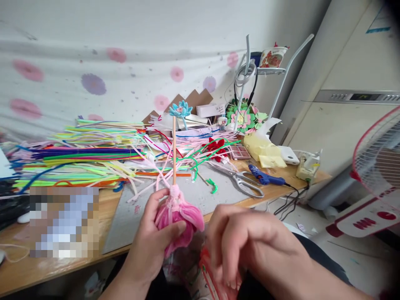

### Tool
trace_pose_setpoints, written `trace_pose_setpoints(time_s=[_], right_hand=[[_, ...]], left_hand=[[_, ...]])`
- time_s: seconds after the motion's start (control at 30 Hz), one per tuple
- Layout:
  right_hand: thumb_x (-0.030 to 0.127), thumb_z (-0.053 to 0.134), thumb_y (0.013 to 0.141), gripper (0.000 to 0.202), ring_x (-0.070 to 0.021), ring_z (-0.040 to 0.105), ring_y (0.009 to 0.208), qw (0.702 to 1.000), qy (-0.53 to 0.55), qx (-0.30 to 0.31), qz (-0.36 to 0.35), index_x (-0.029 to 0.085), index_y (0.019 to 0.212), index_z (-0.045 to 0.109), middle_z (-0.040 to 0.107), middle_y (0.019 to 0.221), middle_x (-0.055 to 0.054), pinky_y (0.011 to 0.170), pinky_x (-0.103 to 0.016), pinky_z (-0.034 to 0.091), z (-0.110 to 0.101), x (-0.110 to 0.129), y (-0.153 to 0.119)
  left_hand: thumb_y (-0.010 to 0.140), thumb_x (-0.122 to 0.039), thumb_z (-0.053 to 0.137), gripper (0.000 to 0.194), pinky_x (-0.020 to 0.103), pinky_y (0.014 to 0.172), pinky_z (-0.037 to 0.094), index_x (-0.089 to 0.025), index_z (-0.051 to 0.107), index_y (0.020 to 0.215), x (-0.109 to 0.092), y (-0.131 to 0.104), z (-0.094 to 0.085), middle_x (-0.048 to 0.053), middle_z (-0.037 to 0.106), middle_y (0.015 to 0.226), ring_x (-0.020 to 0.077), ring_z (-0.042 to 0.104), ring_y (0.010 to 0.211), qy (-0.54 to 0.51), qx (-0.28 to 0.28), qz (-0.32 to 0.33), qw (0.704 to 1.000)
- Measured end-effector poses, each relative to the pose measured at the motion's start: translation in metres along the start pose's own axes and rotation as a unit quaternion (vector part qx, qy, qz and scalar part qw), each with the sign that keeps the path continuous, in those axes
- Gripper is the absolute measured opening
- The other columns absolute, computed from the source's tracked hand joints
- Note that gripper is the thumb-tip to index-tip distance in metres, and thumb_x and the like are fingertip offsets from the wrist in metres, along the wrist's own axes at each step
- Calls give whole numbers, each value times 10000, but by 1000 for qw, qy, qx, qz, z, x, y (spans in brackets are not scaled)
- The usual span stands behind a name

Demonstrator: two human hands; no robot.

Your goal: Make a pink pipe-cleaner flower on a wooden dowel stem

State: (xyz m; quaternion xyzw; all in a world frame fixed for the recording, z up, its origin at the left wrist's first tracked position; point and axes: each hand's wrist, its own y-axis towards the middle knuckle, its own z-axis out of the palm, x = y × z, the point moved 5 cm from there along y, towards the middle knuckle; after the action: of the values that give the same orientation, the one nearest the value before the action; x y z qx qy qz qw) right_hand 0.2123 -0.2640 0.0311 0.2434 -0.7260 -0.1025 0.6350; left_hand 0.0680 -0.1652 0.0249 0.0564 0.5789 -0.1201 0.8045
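Pink and fuzzy, the flower [178, 213] is clasped between thumb and fingers of the left hand [151, 246] near the front edge of the table [105, 203], its stick [174, 154] pointing up; the right hand [253, 237] is curled just beside it, and whether it grips anything I cannot tell. The flower looks light, its petals soft and easily crushed, so the stiff stick or the firmer wrapped base seems the safer hold.

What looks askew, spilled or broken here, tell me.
Nothing looks clearly spilled or broken. The glue gun and scissors lie near the table's edge, easily knocked, a cord hanging over. Pipe cleaners straggle untidily onto the mat; scraps litter the floor.
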Motion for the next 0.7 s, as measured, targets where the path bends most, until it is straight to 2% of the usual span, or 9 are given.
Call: trace_pose_setpoints(time_s=[0.03, 0.07, 0.13, 0.2, 0.27, 0.5, 0.7], right_hand=[[319, 460, 957, 313, -122, 609, 638, 997, 49, -46, 40, 219, 738, 659, 623, 736, -24, 601, -250, 512, -11, 6, 27], [277, 477, 950, 251, -112, 602, 646, 994, 74, -73, 39, 219, 796, 666, 620, 736, -14, 601, -230, 508, -19, 13, 47], [224, 501, 936, 172, -129, 616, 802, 994, 22, -103, 36, 219, 990, 665, 644, 866, -32, 724, -251, 518, -23, 15, 65], [208, 500, 936, 222, -152, 598, 956, 992, -62, -111, 6, 211, 1109, 638, 639, 1010, -63, 840, -282, 499, -18, 11, 64], [203, 480, 945, 239, -160, 579, 1026, 987, -110, -113, -20, 205, 1126, 636, 620, 1082, -77, 887, -286, 484, -9, 5, 55], [183, 500, 936, 330, -157, 540, 1138, 988, -90, -121, -32, 283, 1237, 591, 580, 1202, -55, 951, -259, 471, 6, 1, 49], [161, 486, 933, 432, -156, 526, 1129, 988, -84, -122, -49, 331, 1328, 526, 552, 1187, -52, 975, -272, 451, 9, 2, 51]], left_hand=[[569, -229, 822, 691, 266, 622, 482, -258, 498, 1179, 1, 0, 1, 11, 678, 863, 182, 628, 692, -6, 2, 6, 1000], [580, -222, 814, 667, 278, 650, 490, -254, 500, 1168, 2, -1, 2, 20, 680, 886, 192, 635, 728, -11, 5, 12, 1000], [597, -219, 798, 633, 299, 695, 500, -250, 503, 1156, 6, -2, 3, 37, 680, 946, 210, 640, 790, -18, 14, 20, 1000], [606, -214, 790, 616, 297, 713, 495, -251, 504, 1151, 8, -3, 3, 39, 671, 975, 203, 632, 801, -17, 20, 26, 999], [612, -204, 782, 608, 289, 718, 487, -250, 505, 1151, 8, -4, 2, 33, 661, 981, 187, 618, 790, -8, 25, 33, 999], [626, -199, 759, 560, 280, 722, 473, -251, 523, 1132, 0, -6, -1, 33, 655, 1001, 193, 605, 815, 11, 35, 51, 998], [633, -204, 753, 572, 271, 711, 480, -253, 505, 1147, 0, -9, 1, 35, 652, 1018, 183, 605, 803, -10, 56, 32, 998]])
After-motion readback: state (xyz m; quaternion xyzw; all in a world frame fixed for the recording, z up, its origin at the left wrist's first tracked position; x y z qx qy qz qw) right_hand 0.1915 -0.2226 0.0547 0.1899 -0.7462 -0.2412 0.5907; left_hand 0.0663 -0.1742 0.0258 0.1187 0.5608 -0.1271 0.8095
